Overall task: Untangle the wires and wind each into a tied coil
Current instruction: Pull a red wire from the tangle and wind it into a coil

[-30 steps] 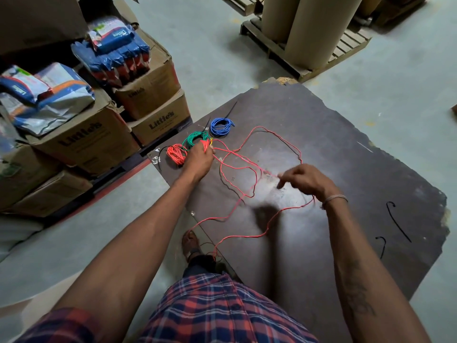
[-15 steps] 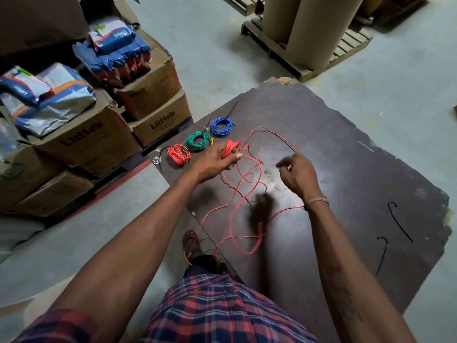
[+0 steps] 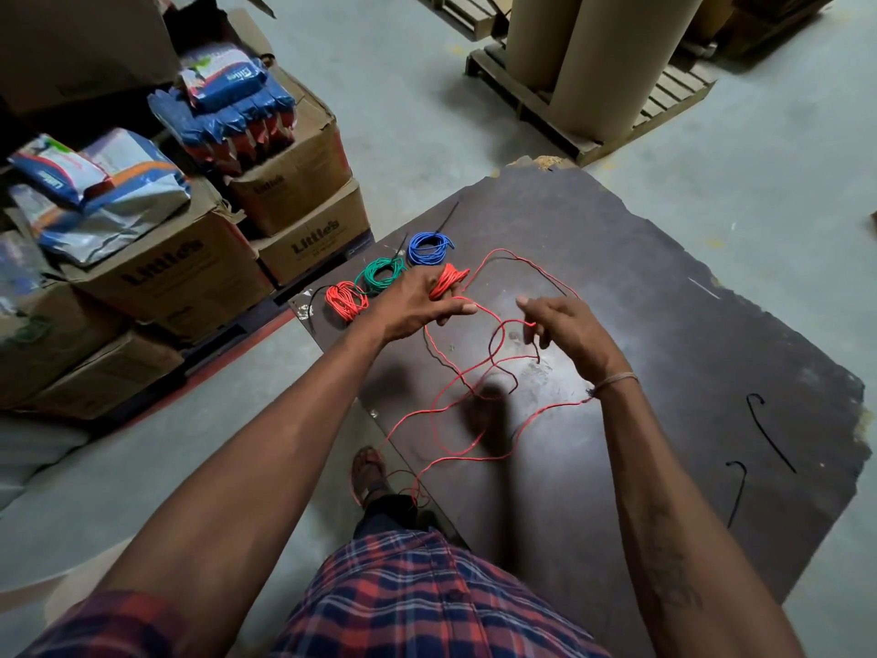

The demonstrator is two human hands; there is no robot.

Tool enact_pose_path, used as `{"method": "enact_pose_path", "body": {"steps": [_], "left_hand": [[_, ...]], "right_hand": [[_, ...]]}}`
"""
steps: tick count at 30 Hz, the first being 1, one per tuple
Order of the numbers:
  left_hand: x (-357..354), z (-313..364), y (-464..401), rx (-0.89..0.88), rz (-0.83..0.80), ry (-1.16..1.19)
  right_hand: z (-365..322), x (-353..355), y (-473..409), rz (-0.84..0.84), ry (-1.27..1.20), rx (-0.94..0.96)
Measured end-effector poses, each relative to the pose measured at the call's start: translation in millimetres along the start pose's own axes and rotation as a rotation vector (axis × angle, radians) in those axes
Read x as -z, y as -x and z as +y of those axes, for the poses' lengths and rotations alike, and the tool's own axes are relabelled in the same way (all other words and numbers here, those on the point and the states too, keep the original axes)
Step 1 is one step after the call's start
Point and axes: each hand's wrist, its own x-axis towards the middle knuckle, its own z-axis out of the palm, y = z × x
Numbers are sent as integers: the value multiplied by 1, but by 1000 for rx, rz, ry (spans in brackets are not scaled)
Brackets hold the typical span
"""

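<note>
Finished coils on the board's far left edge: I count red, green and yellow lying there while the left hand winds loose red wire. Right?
Not quite. The head view shows the third finished coil is blue, not yellow. The red coil and green coil lie beside it, and the left hand does hold windings of the loose red wire.

left grip (image 3: 417, 306) and right grip (image 3: 564, 334) both pinching.

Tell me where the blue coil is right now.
The blue coil lies at the board's far left corner, just beyond the green coil and the left hand.
</note>
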Motion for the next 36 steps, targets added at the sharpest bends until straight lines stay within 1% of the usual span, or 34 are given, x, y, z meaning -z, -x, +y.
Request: {"method": "enact_pose_path", "body": {"steps": [1, 2, 4, 5, 6, 7, 9, 12, 14, 17, 19, 20, 22, 25, 29, 32, 33, 34, 35, 36], "left_hand": [[2, -1, 0, 7, 8, -2], [4, -2, 0, 11, 23, -12], [5, -3, 0, 16, 61, -39], [4, -3, -1, 21, 77, -49], [3, -1, -1, 26, 90, -55], [2, 1, -2, 32, 105, -60], [-1, 6, -3, 44, 127, -63], [-5, 11, -6, 56, 133, -49], [-6, 13, -7, 65, 134, -48], [-5, 14, -8, 74, 146, -29], [-5, 16, -9, 89, 122, 8], [-5, 17, -9, 92, 81, 52], [-6, 21, -9, 100, -53, 192], [-11, 28, -10, 165, -257, 355], [-16, 31, -10, 274, -461, 430], [-16, 37, -8, 296, -542, 472], [-16, 39, -9, 275, -542, 525], [-16, 40, -11, 245, -527, 594], [-15, 42, -12, 207, -500, 674], [-14, 43, -14, 174, -459, 763]], "right_hand": [[3, 6, 1, -39, 101, 14], [5, 14, 2, -132, 286, 6], [6, 22, 4, -358, 688, -92], [8, 23, 4, -422, 815, -140], [9, 24, 3, -435, 866, -150], [6, 23, 3, -400, 864, -122], [0, 22, 1, -300, 775, 6], [-11, 17, 1, -120, 471, 103], [-16, 11, 0, -62, 204, 77], [-16, 3, -2, -42, -218, -4], [-9, 3, -7, 9, -326, 11], [-5, 2, -9, 53, -331, 38], [4, -2, -15, 179, -284, 89], [8, -9, -21, 362, -219, 110], [6, -15, -25, 472, -176, 216], [10, -17, -31, 534, -156, 216], [14, -17, -32, 532, -106, 202], [18, -17, -32, 490, -25, 191], [21, -18, -30, 402, 72, 177], [24, -19, -27, 278, 162, 157]]}}
